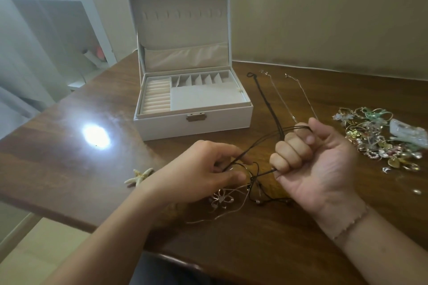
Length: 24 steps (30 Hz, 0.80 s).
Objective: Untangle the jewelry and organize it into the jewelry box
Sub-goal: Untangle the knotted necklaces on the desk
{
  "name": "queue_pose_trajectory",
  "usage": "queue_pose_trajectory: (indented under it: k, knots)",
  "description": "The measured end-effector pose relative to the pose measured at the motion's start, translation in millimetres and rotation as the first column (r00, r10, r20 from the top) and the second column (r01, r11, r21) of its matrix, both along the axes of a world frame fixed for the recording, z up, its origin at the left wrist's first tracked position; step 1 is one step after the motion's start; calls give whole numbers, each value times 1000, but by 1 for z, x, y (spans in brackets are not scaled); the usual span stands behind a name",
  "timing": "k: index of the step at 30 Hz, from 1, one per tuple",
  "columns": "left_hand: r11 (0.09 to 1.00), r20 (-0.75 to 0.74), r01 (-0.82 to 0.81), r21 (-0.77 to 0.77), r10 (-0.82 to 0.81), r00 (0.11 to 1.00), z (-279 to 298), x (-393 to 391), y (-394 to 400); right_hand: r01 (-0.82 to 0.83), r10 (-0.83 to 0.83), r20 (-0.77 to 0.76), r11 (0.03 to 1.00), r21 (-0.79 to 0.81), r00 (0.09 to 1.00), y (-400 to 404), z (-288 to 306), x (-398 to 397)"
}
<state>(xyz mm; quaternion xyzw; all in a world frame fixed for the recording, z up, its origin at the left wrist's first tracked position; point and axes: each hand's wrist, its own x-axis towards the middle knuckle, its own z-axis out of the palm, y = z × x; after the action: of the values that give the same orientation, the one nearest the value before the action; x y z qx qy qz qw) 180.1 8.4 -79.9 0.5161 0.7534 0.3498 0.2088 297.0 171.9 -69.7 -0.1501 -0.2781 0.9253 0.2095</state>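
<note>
Thin dark brown cord necklace (261,139), held up over the brown wooden table (69,146) | right hand (315,157) fist wrapped round it | left hand (199,169) pinches it | white open jewelry box (194,120) behind | shiny jewelry pile (379,136) on right

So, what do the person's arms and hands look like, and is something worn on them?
Both forearms are bare, with no sleeves in view. The right wrist carries a thin bracelet of small pale beads. The left hand and right hand show no rings or gloves that I can see.
</note>
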Motion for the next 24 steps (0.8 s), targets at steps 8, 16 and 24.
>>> queue_pose_trajectory:
  k: [8, 16, 24]
  knots:
    - [999, 85, 14, 35, -17, 996, -5, 5, 3, 20, -19, -32, 1000, 21, 999, -3, 0, 1]
    - [994, 56, 86, -68, -82, 995, -2, 7, 2, 55, -55, -22, 998, 7, 998, -4, -1, 0]
    - [991, 92, 70, -113, -60, 994, -6, 13, 7, 86, -86, -18, 996, 33, 996, -7, -1, -1]
